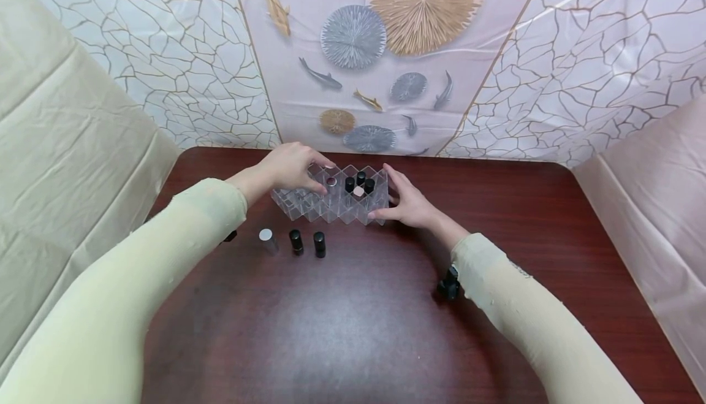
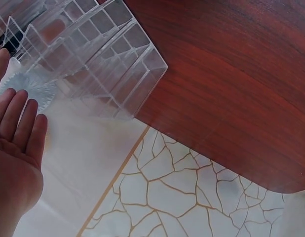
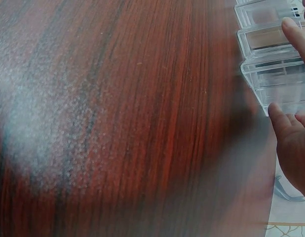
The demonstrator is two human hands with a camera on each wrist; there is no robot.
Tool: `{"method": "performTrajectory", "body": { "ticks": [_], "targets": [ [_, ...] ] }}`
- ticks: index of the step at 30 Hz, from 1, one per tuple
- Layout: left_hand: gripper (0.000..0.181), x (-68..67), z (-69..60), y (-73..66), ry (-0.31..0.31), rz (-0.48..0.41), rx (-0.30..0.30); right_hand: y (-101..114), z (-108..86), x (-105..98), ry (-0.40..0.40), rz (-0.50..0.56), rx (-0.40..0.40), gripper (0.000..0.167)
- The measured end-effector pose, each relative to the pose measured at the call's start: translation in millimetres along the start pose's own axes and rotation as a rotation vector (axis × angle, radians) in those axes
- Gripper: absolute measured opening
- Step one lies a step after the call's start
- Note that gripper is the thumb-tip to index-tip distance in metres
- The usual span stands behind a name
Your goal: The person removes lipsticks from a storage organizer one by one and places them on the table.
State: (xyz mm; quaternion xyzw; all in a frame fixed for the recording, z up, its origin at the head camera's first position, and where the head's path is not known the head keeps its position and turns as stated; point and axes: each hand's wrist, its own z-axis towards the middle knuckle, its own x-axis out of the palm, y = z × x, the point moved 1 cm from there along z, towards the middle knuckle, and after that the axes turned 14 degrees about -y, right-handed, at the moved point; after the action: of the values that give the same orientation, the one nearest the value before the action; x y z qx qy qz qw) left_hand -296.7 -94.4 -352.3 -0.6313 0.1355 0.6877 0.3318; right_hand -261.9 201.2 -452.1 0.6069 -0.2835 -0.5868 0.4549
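A clear plastic organizer (image 1: 331,211) with diamond-shaped cells stands near the back of the table. Several black-capped tubes (image 1: 361,178) and one pale pink-capped tube (image 1: 358,191) sit in its right half. My right hand (image 1: 410,205) grips the organizer's right end, thumb at the front and fingers round the side and back. Over the left part reaches my left hand (image 1: 292,165), thumb and fingers spread apart. In the left wrist view the left hand (image 2: 19,148) shows its palm and nearly straight fingers behind the clear organizer (image 2: 128,64), with nothing held.
In front of the organizer stand a silver-capped tube (image 1: 266,240) and two black tubes, one black tube (image 1: 296,241) left of the other black tube (image 1: 320,244). The dark red wooden table (image 1: 342,330) meets a patterned cloth backdrop (image 1: 353,97) behind.
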Motion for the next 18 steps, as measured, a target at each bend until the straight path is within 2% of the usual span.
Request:
{"method": "performTrajectory", "body": {
  "ticks": [9, 18],
  "targets": [
    [0.052, 8.5, 2.4, 2.8, -0.006, -0.006, 0.014, -0.9, 0.4, 1.5, -0.006, 0.000, -0.007, 0.120],
    [0.045, 12.9, 4.5, 3.3, -0.012, -0.008, 0.001, -1.4, 0.2, 1.2, -0.013, -0.009, -0.003, 0.121]
  ]
}}
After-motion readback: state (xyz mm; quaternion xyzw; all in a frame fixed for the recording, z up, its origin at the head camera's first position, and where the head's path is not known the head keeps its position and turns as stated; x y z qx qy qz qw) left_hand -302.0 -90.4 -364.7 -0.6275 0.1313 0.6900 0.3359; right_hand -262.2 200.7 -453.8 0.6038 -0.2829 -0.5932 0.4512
